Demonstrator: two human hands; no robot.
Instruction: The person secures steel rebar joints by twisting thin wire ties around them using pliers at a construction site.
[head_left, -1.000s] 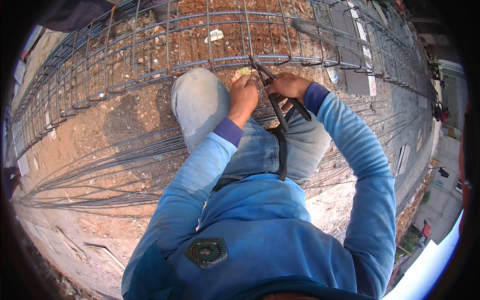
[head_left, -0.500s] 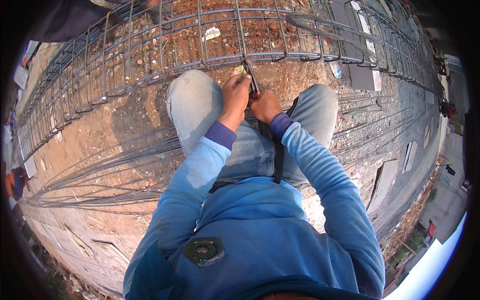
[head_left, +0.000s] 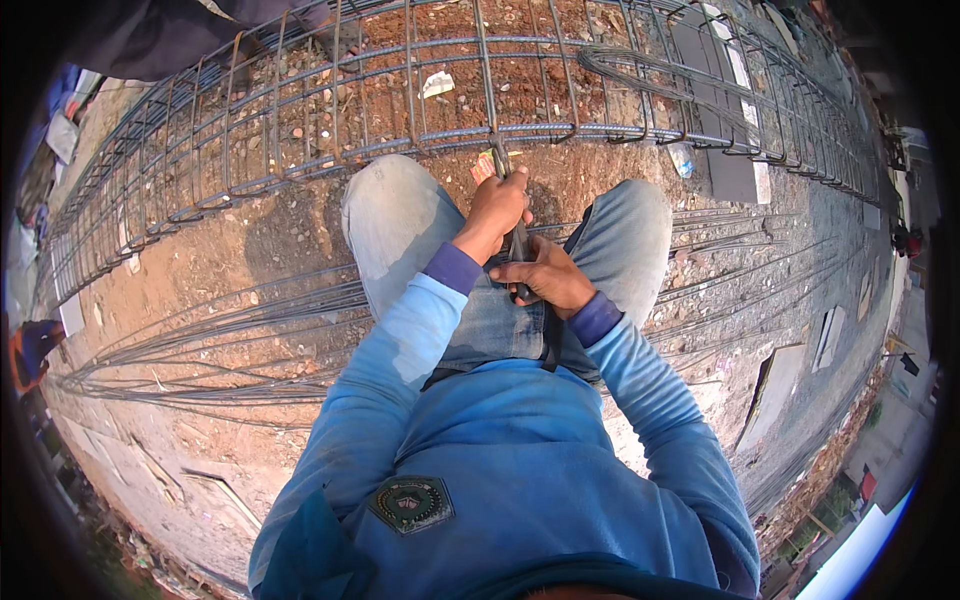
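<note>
Between my knees, my left hand (head_left: 495, 212) is wrapped round the upper part of a long, narrow metal hand tool (head_left: 519, 243). Its far end reaches the front bar of a rebar cage (head_left: 600, 130); whether it grips the bar I cannot tell. Lower down and to the right, my right hand (head_left: 557, 277) closes on the tool's dark handle end, thumb pointing left. Fingers hide much of the tool, so its exact kind does not show. A small colourful wrapper (head_left: 486, 166) lies on the soil just beyond my left hand.
A looped coil of thin wire (head_left: 630, 78) rests on the cage. Loose steel rods lie on the ground at left (head_left: 200, 345) and right (head_left: 720, 235). A grey board (head_left: 735, 180) sits under the cage. Another person's dark clothing (head_left: 160, 40) shows at the far left.
My right hand has drawn back toward my lap, to the tool's dark handle end. My left hand has moved slightly right and nearer me. The view has shifted a little.
</note>
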